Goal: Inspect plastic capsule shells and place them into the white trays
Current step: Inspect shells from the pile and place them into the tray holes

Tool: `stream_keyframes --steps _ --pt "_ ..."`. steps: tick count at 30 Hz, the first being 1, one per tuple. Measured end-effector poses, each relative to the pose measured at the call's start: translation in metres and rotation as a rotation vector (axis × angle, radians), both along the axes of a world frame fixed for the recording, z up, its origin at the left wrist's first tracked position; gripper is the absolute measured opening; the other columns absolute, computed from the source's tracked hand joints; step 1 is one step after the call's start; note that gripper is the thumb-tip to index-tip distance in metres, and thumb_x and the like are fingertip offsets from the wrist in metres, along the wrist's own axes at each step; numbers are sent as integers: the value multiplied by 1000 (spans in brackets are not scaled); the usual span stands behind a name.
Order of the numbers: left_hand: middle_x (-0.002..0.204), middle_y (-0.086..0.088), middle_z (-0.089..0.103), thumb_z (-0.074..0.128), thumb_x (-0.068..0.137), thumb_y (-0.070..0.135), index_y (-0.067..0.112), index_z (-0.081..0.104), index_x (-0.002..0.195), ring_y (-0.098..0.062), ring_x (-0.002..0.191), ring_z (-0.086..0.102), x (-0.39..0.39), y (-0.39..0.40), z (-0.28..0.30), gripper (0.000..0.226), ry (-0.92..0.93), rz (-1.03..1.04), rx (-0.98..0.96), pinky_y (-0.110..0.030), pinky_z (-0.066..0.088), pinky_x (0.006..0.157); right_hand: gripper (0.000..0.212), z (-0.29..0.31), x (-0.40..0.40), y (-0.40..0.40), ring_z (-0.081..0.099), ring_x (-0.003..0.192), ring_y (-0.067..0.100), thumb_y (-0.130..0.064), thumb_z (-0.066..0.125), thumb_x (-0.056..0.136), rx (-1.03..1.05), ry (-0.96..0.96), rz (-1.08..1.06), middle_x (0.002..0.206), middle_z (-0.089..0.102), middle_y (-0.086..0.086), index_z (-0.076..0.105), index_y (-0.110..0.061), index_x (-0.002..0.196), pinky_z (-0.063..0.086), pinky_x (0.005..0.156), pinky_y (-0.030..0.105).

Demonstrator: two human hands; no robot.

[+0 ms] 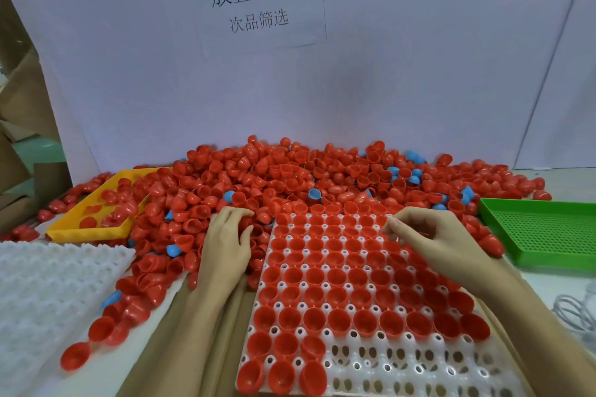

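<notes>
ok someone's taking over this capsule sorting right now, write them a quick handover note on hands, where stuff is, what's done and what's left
Left hand: resting on the pile of red shells just left of the white tray, fingers curled into the shells; whether it grips one cannot be told.
Right hand: over the tray's far right part, fingertips together; no shell visible in them.
Done: most of the tray is filled with red shells, open side up.
Left: the near right pockets are still empty. A second white tray lies at the left.
Also there: yellow tray holding a few red shells, green tray, and blue shells scattered through the pile.
</notes>
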State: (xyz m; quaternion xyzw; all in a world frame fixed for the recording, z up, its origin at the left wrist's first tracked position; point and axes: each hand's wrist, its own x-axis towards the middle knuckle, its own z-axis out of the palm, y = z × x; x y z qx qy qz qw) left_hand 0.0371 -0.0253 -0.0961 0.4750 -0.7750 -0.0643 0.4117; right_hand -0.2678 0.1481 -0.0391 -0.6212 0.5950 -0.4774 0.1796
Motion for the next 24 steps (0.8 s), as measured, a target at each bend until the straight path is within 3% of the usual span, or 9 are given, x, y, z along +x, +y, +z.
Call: stream_keyframes --steps 4,8,10,13,16,20,24 --pt "121 1 67 71 98 8 10 72 121 -19 118 61 1 5 8 24 91 39 -75 -26 43 102 22 -1 2 2 73 81 9 -34 63 99 2 6 2 83 77 -6 80 -27 86 52 75 12" --pt "119 7 71 73 98 11 16 73 119 -6 114 65 -5 19 28 22 319 -59 -118 -17 49 98 22 1 5 3 72 78 7 -25 64 102 14 -26 14 82 77 -4 80 -24 87 51 73 12" --pt "112 11 75 75 96 14 21 75 116 -5 108 69 -11 32 39 21 507 -193 41 -15 54 92 22 4 7 6 71 75 6 -26 63 103 28 -83 35 82 77 -2 80 -23 89 51 69 12" --pt "110 -1 79 77 93 17 23 78 113 -20 100 77 -21 53 52 21 742 -479 383 -24 59 91 18 9 14 11 69 72 4 -29 64 101 43 -151 88 84 76 0 80 -26 94 51 66 13" --pt "114 -9 78 76 94 19 18 77 116 -30 104 77 -30 69 56 22 728 -723 534 -30 60 94 14 13 21 16 73 78 8 -32 70 97 66 -200 184 92 78 3 78 -32 108 54 71 16" --pt "115 -10 78 78 94 24 16 75 117 -31 104 78 -43 82 54 24 621 -841 608 -33 61 93 39 13 30 16 75 99 23 -27 79 94 111 -175 314 112 74 0 69 -33 131 60 83 26" --pt "115 -5 78 82 90 36 23 76 115 -26 104 77 -45 85 54 28 532 -827 606 -37 61 95 35 7 39 13 76 96 25 -25 82 91 71 -136 310 115 75 -1 72 -34 124 63 84 31"
